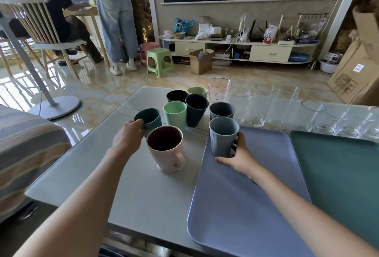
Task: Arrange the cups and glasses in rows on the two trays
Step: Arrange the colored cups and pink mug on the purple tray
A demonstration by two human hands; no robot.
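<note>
On a pale grey table (127, 191) in a living room, a person's right hand (241, 160) curls round a ribbed grey-blue cup (223, 136), holding it upright at the far left corner of a lavender tray (246, 205). A teal tray (338, 174) lies just beside it to the right. The left hand (127, 133) grips a dark teal cup (149, 118) behind a pink mug (166, 150). Further back cluster a light green cup (175, 115), a navy cup (195, 110) and a dark grey cup (222, 111); a row of clear glasses (264, 105) lines the table's far edge.
</note>
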